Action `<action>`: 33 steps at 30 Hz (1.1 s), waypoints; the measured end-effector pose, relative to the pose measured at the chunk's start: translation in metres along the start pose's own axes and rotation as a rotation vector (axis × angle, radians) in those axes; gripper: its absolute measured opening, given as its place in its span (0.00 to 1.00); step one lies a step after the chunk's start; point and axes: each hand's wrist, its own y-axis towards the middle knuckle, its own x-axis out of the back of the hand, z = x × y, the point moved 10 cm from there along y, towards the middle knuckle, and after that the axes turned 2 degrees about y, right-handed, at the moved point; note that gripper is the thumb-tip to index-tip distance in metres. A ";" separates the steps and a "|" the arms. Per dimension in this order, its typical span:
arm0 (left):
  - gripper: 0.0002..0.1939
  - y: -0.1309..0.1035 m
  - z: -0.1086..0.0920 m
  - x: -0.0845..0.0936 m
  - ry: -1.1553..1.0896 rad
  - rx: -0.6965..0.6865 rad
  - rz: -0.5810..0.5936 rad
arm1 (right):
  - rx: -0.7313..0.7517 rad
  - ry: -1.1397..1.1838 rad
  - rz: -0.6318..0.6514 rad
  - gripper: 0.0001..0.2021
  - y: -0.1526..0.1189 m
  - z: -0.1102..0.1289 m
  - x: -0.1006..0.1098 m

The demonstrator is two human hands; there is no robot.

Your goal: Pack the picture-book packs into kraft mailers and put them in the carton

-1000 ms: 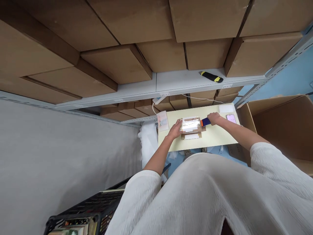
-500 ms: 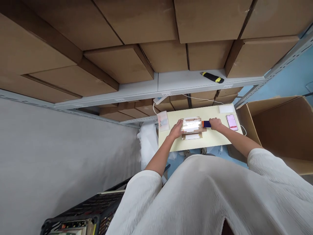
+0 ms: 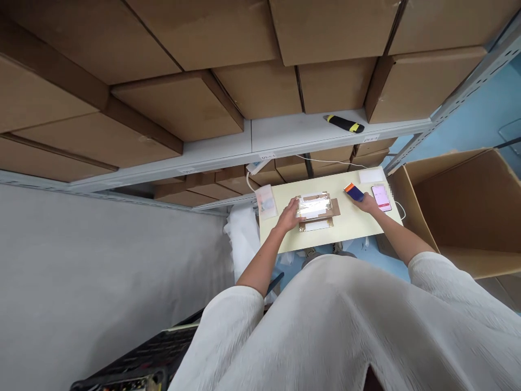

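Left side of the parcel: the left hand (image 3: 288, 215) rests against the parcel (image 3: 314, 206) and blocks entry there.
Parcel to blue-and-orange tool: a passage of bare tabletop (image 3: 345, 222) separates the parcel's right flap from the tool (image 3: 355, 193).
Near edge: an open strip runs in front of the parcel.
Far edge: the shelf (image 3: 293, 133) bars the way beyond a narrow strip.
Right end: the right hand (image 3: 368, 202), phone (image 3: 381, 199) and open carton (image 3: 464, 206) crowd the approach.
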 end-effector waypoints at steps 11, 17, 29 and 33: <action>0.51 -0.003 -0.004 0.000 0.034 -0.006 0.008 | 0.023 -0.121 -0.119 0.26 -0.016 0.000 -0.032; 0.51 -0.007 -0.010 0.001 0.015 -0.025 -0.001 | 0.069 -0.198 -0.095 0.20 -0.019 0.005 -0.036; 0.47 0.003 0.000 0.016 -0.097 0.234 -0.226 | 0.322 0.015 -0.085 0.33 -0.065 0.132 -0.033; 0.53 0.014 0.001 0.012 -0.087 0.282 -0.233 | 0.265 -0.069 -0.079 0.41 -0.069 0.169 -0.047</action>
